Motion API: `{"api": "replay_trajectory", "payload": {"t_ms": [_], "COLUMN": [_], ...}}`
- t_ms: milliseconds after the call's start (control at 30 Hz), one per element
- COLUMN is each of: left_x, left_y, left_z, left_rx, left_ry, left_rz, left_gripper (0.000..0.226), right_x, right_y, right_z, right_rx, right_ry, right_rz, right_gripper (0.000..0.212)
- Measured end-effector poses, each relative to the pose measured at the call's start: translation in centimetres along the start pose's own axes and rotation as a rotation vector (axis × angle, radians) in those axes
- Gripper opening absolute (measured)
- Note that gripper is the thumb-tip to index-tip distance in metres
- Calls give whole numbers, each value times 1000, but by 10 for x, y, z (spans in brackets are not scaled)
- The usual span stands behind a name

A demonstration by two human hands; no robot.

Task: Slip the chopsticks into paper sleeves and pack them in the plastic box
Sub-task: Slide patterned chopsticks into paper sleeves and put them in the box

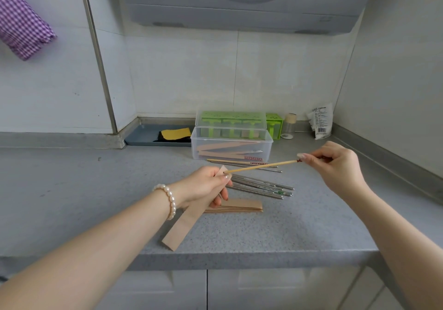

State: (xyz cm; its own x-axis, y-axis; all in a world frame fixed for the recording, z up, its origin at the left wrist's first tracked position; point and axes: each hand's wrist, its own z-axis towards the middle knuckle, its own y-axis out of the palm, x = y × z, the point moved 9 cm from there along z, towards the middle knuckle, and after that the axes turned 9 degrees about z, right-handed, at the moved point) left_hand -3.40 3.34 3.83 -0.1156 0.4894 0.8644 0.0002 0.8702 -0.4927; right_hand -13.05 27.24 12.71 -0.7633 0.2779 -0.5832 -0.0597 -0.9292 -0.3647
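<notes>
Pinching the patterned red end of a thin pale wooden chopstick [261, 166], the right hand [335, 163] holds it nearly level above the speckled grey countertop [299, 225], its tip meeting the open mouth of a long tan paper sleeve [183, 223]. The left hand [206, 186] grips that sleeve near its top between thumb and curled fingers, and the sleeve hangs down toward the counter's front edge. Just in front of the clear plastic box [231, 145] lie another wooden chopstick and several loose steel chopsticks [262, 187]; a flat stack of tan paper sleeves [239, 207] lies nearer the counter's edge than these, partly under the left hand. Inside the box rest a few sleeved chopsticks. Behind the box stands a green perforated plastic holder [231, 121], and to the box's left a grey tray [141, 137] holds a yellow and black sponge [175, 135].
</notes>
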Motion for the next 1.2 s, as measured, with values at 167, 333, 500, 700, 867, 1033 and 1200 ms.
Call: {"api": "replay_trajectory", "payload": {"t_ms": [167, 333, 500, 700, 867, 1033, 1200], "left_x": [1, 0, 2, 2, 0, 2, 8], "left_y": [2, 2, 4, 4, -1, -1, 4], "left_z": [-1, 1, 2, 1, -2, -2, -5], "left_rx": [-18, -7, -29, -19, 29, 90, 50], "left_ry": [19, 15, 31, 20, 1, -8, -8], "left_rz": [27, -1, 28, 17, -108, -184, -229], "left_gripper": [12, 13, 14, 17, 38, 35, 33], "right_x": [1, 1, 3, 2, 10, 34, 26], "right_y": [2, 6, 9, 2, -5, 6, 27], "right_z": [0, -3, -5, -4, -5, -12, -14], "right_rx": [-2, -19, -39, -2, 20, 7, -40], "right_ry": [-14, -7, 5, 35, 131, 379, 423], "right_rz": [-18, 0, -20, -13, 32, 180, 253], "right_gripper": [35, 31, 32, 32, 27, 39, 39]}}
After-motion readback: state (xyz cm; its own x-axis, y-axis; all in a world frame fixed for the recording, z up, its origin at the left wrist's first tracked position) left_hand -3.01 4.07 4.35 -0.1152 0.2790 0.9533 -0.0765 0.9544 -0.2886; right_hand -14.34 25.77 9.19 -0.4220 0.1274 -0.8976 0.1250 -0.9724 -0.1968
